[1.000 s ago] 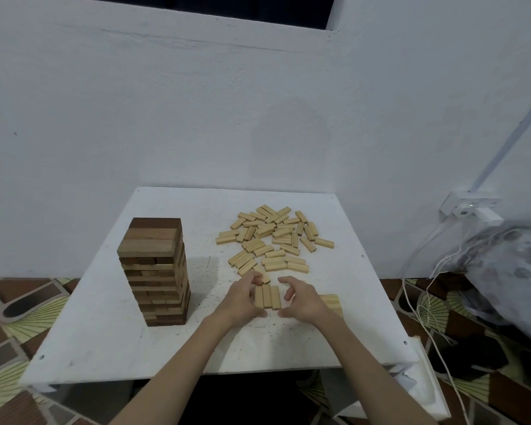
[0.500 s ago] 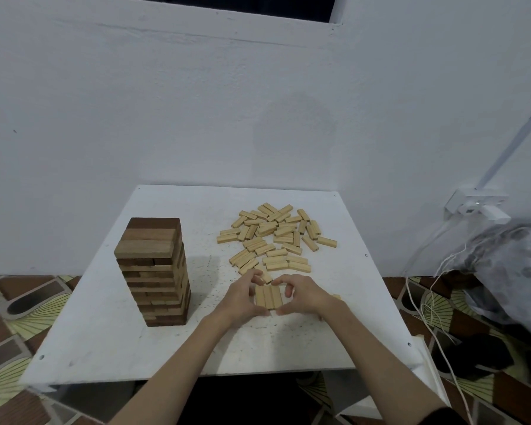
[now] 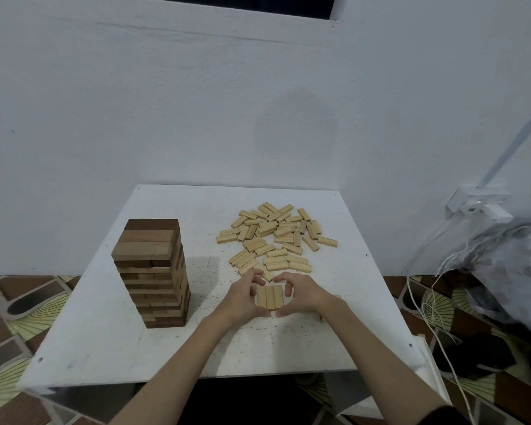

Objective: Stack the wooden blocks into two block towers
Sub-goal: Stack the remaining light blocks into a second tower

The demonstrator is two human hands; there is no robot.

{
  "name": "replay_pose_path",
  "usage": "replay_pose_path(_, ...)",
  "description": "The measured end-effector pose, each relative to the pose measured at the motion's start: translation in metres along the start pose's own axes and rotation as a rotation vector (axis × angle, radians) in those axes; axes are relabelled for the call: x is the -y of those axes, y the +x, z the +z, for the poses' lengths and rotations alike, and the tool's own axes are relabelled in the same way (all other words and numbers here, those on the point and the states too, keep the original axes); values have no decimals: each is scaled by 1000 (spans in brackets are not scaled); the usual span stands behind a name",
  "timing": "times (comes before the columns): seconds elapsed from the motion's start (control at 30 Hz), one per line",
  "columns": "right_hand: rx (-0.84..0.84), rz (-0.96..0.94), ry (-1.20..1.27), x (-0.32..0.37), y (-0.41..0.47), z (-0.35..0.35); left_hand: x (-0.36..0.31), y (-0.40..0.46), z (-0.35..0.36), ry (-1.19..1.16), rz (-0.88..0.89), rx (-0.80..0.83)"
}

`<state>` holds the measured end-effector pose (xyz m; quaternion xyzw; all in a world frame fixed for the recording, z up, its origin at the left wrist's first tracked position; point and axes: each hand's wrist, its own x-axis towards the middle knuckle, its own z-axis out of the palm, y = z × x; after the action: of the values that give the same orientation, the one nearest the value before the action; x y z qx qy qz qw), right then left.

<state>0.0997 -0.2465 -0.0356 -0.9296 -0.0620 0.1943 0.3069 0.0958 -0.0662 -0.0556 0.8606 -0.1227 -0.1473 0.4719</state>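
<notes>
we are cupping a row of three pale wooden blocks [image 3: 269, 297] lying side by side on the near middle of the flat white counter [image 3: 288, 348]. our left hand [image 3: 241, 297] is curling round the row's left side and our right hand [image 3: 301, 294] round its right side, fingers bent at the far corners and thumbs nearly meeting at the near edge, so both hands are gripping the row between them. just behind our right wrist, the corner of another pale block is peeking out; we cannot tell what it belongs to. to the left, a tall tower of darker brown wooden blocks [image 3: 154, 273] is standing upright, apart from our hands. further back, a loose scatter of pale wooden blocks [image 3: 276, 237] is lying flat, its nearest pieces just beyond our fingertips. by our judgement, we are squaring a layer for the second tower. squeezing unevenly could be splaying the three blocks, and a crooked layer would be tilting everything above. a left elbow swinging out could be knocking the brown tower.
</notes>
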Motion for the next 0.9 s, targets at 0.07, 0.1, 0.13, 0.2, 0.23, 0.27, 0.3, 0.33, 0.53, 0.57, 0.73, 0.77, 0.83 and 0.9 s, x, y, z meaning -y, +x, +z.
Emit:
replay_pose_path(0.07,0,5,-11,0,0,0,-1,1,0,3,-1,4)
replay_pose_path(0.1,-3,0,-18,1,1,0,-1,1,0,0,-1,3)
replay_pose_path(0.13,-7,-9,-22,1,1,0,-1,1,1,-2,-3,1)
replay_pose_path(0.2,-14,-21,-27,2,1,0,-2,1,1,-9,-5,-4)
replay_pose_path(0.23,-14,-24,-33,2,0,0,-2,1,1,-11,-4,-7)
replay_pose_path(0.27,-12,-25,-39,2,0,0,-2,1,2,-10,-3,-8)
replay_pose_path(0.3,-9,-26,-45,2,0,0,-1,1,2,-10,-2,-8)
replay_pose_path(0.33,-6,-25,-47,3,0,0,-1,0,2,-13,-2,-9)
replay_pose_path(0.53,-8,13,9,2,-2,2,-2,-3,1,-17,-7,-9)
replay_pose_path(0.57,-8,19,20,2,-3,2,-2,-3,1,-16,-8,-8)
replay_pose_path(0.73,-24,0,15,-1,-4,3,-2,-3,1,-2,-15,0)
replay_pose_path(0.77,-26,-5,9,-1,-5,3,-2,-3,1,-3,-17,2)
replay_pose_path(0.83,-30,-16,2,-1,-5,3,-2,-3,1,-6,-20,5)
replay_pose_path(0.9,-29,-23,-3,-1,-6,3,-3,-4,1,-7,-24,4)
